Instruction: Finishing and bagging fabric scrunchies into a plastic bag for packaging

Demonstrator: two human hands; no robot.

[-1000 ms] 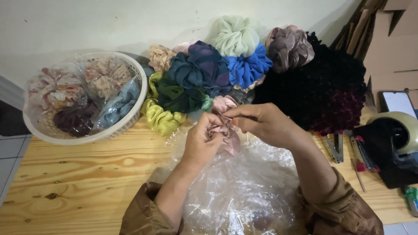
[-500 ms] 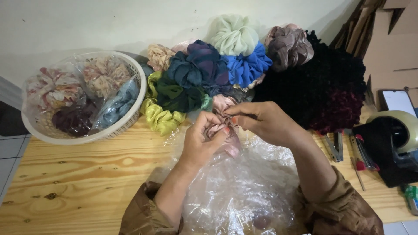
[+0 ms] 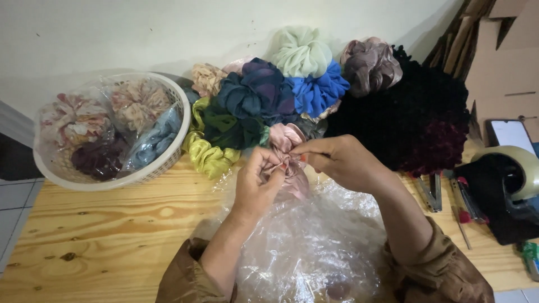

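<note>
A pale pink satin scrunchie (image 3: 287,140) sits between my two hands above a crumpled clear plastic bag (image 3: 314,247). My left hand (image 3: 257,184) pinches its lower folds with thumb and fingers. My right hand (image 3: 339,161) comes in from the right and grips its upper part with the fingertips. Both hands hover over the near middle of the wooden table (image 3: 112,235). Part of the scrunchie is hidden behind my fingers.
A pile of scrunchies lies against the wall: yellow-green (image 3: 208,156), dark teal (image 3: 250,98), blue (image 3: 320,92), pale green (image 3: 300,51), mauve (image 3: 369,64), black and maroon (image 3: 418,120). A white basket (image 3: 160,163) of bagged scrunchies stands at left. A tape dispenser (image 3: 514,179) and phone (image 3: 510,134) sit at right.
My fingers have shifted slightly on the pink scrunchie, gathering its folds. Hands and bag stay in the same place.
</note>
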